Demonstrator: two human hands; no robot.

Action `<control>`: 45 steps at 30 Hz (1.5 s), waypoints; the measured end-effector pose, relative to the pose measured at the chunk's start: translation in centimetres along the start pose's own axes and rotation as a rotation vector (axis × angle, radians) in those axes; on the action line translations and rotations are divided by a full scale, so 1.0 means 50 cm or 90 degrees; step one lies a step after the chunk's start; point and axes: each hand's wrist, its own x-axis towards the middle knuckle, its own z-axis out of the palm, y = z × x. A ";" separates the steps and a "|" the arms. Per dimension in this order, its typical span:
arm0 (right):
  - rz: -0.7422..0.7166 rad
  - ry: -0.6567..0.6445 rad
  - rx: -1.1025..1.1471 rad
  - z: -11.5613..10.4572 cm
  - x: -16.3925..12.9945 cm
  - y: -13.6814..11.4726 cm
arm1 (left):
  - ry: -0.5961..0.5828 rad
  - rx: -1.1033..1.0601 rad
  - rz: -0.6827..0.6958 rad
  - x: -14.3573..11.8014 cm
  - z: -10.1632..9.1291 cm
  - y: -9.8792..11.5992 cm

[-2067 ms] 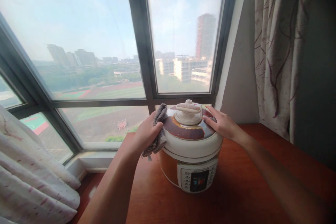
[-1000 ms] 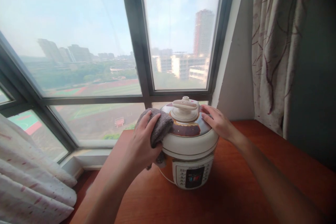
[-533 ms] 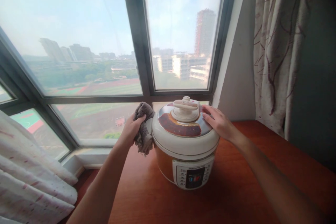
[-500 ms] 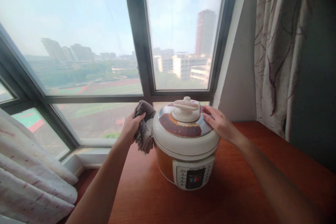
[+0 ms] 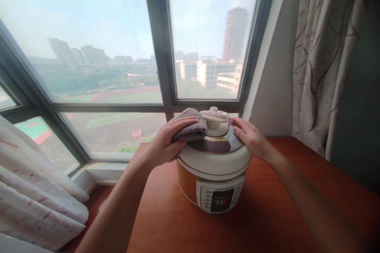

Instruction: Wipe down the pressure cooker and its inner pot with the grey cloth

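A cream and orange electric pressure cooker stands on a reddish wooden table by the window. Its lid has a brown glossy top and a cream knob handle. My left hand grips a grey-brown cloth and presses it flat on the left side of the lid, beside the knob. My right hand rests flat on the lid's right side, fingers spread, holding nothing. A control panel faces me on the cooker's front.
A large window with a dark frame stands right behind the cooker. A patterned curtain hangs at the right, and another curtain bunches at the lower left. A grey wall lies behind the table's far corner.
My left hand has brought the cloth from the cooker's left side up onto the top of the lid. My right hand has stayed on the lid's right side.
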 end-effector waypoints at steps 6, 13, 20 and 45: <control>-0.022 -0.012 -0.004 -0.002 0.003 -0.002 | 0.006 0.179 0.021 -0.031 0.008 -0.013; -0.019 -0.014 0.003 -0.003 0.003 -0.002 | -0.009 0.277 -0.072 -0.060 -0.010 -0.061; -0.027 0.008 0.006 0.001 0.004 -0.004 | 0.057 0.107 -0.111 -0.025 -0.020 -0.113; 0.035 -0.011 0.013 0.000 0.004 -0.001 | 0.140 0.406 -0.040 -0.179 0.029 -0.057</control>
